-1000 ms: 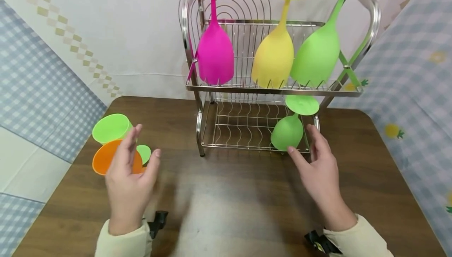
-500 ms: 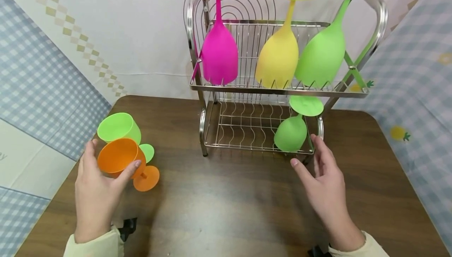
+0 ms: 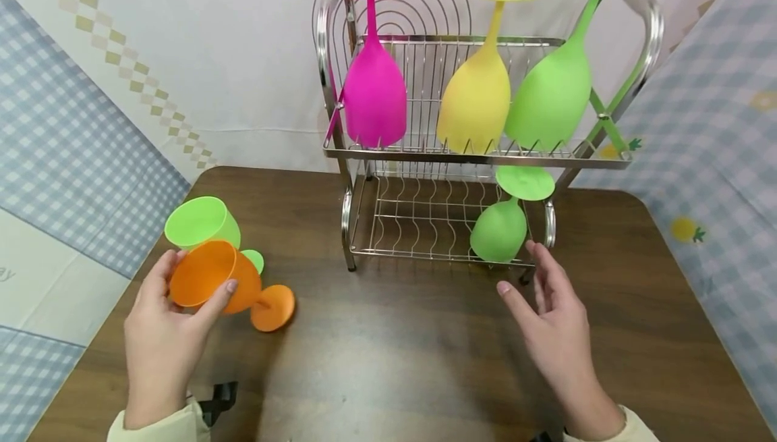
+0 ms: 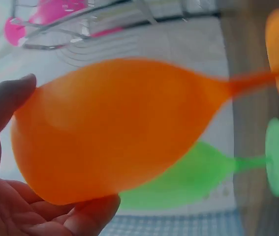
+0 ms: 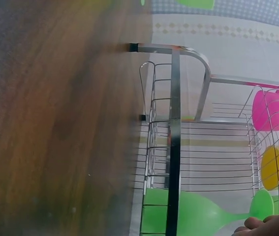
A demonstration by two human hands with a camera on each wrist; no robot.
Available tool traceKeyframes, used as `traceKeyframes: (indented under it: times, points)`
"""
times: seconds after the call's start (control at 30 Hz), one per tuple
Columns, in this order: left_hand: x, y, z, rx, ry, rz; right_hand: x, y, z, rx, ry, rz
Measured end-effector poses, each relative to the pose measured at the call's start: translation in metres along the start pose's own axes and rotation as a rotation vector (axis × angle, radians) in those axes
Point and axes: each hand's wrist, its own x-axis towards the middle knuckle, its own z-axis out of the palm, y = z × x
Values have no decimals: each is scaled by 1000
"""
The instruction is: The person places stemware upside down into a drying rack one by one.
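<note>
My left hand (image 3: 160, 344) grips an orange plastic goblet (image 3: 245, 283) by its bowl, thumb on the near side and fingers on the far side. The goblet leans, its mouth toward the hand and its foot out to the right. In the left wrist view the same orange goblet (image 4: 114, 128) partly covers a green goblet (image 4: 183, 189), which stands upright behind it. My right hand (image 3: 558, 334) holds nothing, its thumb and fingers apart. It is near the front right corner of the lower rack shelf, close to an upside-down green goblet (image 3: 499, 233).
A two-tier metal dish rack (image 3: 425, 156) stands at the back of the wooden table (image 3: 388, 361). Upside down on its upper shelf are a pink goblet (image 3: 375, 98), a yellow goblet (image 3: 476, 101) and a larger-looking green goblet (image 3: 552, 94). Checked cloth (image 3: 73, 111) hangs at the sides.
My left hand has moved left and taken hold of the orange goblet's bowl. The goblet has tilted, its foot swinging right. My right hand has drawn slightly back from the lower shelf.
</note>
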Motion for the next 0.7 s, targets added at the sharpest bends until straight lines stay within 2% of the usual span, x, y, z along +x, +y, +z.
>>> traceKeyframes:
  times: [0.07,0.2,0.37,0.5,0.7]
  points:
    - [-1,5,2,-115,-40,-39,-1,3,2,14,-13,-1]
    - [-5,17,9,-431,-105,-110,-5,10,8,33,-44,-8]
    - [-10,32,22,-811,-128,-140,-12,16,15,20,-67,-10]
    - [-13,40,32,-1025,-149,-136,-19,19,23,44,-93,12]
    - [-20,50,51,-1256,-275,-124,-28,21,38,146,-180,93]
